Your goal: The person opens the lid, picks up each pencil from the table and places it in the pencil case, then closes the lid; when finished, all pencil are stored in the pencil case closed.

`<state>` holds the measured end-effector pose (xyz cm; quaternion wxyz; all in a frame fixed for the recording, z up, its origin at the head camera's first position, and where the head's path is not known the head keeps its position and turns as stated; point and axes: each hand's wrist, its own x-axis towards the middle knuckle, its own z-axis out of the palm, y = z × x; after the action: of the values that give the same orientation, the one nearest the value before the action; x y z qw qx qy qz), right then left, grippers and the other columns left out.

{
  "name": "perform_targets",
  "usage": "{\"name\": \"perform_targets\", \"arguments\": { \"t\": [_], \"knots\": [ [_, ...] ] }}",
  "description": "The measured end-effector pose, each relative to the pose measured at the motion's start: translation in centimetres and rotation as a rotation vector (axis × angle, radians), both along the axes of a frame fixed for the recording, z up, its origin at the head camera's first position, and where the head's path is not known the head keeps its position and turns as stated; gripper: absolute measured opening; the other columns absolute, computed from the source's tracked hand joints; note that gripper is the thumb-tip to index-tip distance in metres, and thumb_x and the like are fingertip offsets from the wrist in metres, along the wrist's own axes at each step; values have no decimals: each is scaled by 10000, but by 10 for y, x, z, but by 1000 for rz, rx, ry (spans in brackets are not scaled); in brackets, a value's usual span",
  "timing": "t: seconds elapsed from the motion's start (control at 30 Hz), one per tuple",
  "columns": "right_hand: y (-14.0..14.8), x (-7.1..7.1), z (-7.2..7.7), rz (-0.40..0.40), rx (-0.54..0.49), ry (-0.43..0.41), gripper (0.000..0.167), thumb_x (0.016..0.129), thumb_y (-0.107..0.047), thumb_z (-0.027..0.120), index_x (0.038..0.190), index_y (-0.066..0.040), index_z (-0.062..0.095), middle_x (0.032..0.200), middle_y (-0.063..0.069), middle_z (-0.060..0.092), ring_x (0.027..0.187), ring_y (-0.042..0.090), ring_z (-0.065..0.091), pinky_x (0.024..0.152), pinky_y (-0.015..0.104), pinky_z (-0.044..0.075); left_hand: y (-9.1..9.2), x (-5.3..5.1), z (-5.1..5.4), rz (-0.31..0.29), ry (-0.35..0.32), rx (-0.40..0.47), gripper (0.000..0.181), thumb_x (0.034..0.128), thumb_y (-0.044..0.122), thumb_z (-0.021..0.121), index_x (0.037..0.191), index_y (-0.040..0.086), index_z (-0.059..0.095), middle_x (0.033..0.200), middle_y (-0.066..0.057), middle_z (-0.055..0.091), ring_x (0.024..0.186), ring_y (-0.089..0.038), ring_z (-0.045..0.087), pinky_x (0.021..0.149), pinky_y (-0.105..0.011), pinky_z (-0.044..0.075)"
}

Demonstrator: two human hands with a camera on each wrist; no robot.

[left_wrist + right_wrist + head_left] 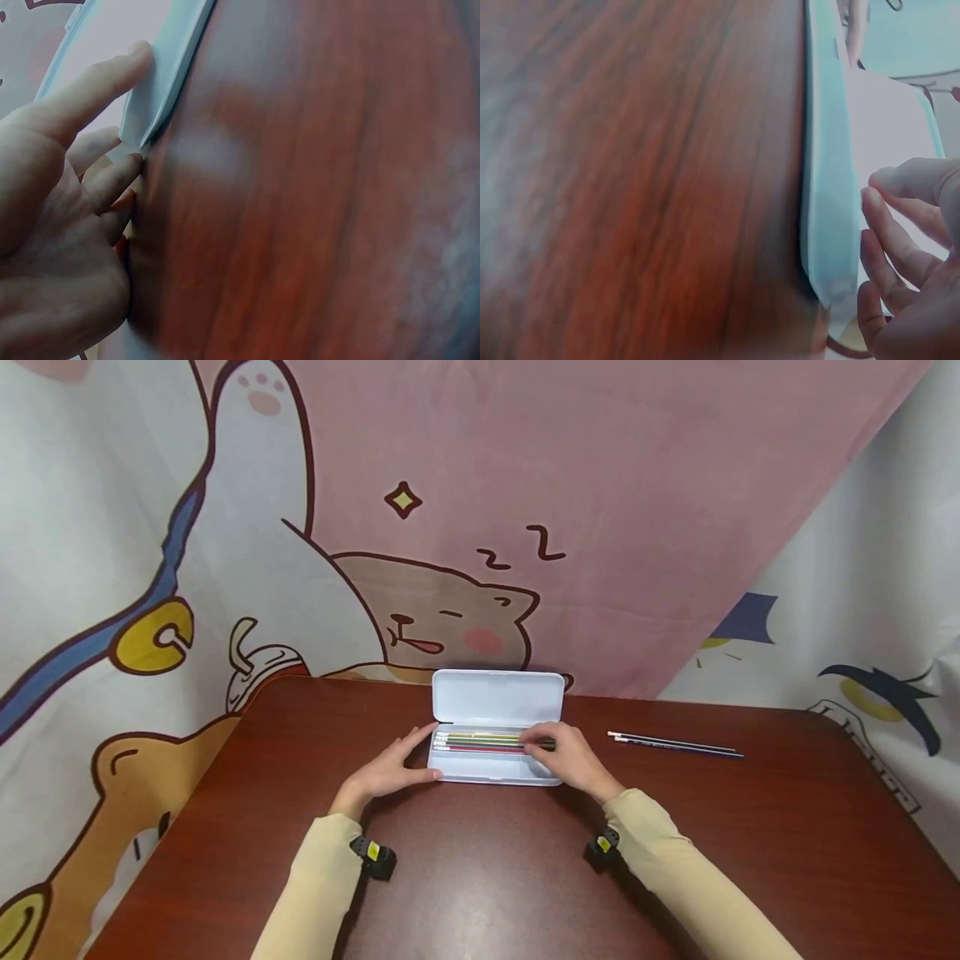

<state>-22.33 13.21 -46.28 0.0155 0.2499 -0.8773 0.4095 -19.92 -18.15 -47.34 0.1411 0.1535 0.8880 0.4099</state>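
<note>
A white pencil case (501,780) lies on the table with its lid (498,696) raised at the back. Several pencils (480,739), with yellow, green and red among their colours, lie side by side in its tray, white ends to the left. My left hand (386,770) steadies the case's left end, fingers extended, thumb at the front corner; the thumb (112,79) rests against the case wall in the left wrist view. Over the right part of the tray, my right hand (566,756) has thumb and fingertips together on a pencil. The case wall (829,187) hides the pencil in the right wrist view.
Two more pencils, one dark blue (675,745), lie together on the table right of the case. A printed cloth (637,527) with cartoon animals hangs behind the reddish-brown table (480,877). Small black wrist cameras (378,858) sit on both sleeves.
</note>
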Motion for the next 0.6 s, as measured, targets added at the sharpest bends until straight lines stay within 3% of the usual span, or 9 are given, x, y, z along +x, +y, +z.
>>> {"name": "perform_targets", "arguments": {
  "t": [0.17,0.33,0.6],
  "knots": [
    [16,4,4,-50,-43,-38,156,862,-13,696,1014,-8,730,981,64,701,921,228,608,820,434,468,0,0,1,2,-2,-3,844,851,342,725,1529,123,275,1559,-228,193,1434,-414,97,1070,-648,160],
    [32,6,4,-73,-65,-35,146,870,-8,684,1009,-17,726,984,71,702,966,239,607,884,462,447,1,1,0,11,-7,-9,843,850,341,728,1533,143,276,1567,-205,190,1441,-389,93,1082,-628,160],
    [58,11,5,-123,-30,-38,136,889,-24,670,1017,-13,713,982,76,699,947,253,616,864,490,466,1,2,3,5,-3,9,833,853,316,730,1527,115,283,1561,-219,197,1436,-408,87,1079,-636,153]
  ]
}}
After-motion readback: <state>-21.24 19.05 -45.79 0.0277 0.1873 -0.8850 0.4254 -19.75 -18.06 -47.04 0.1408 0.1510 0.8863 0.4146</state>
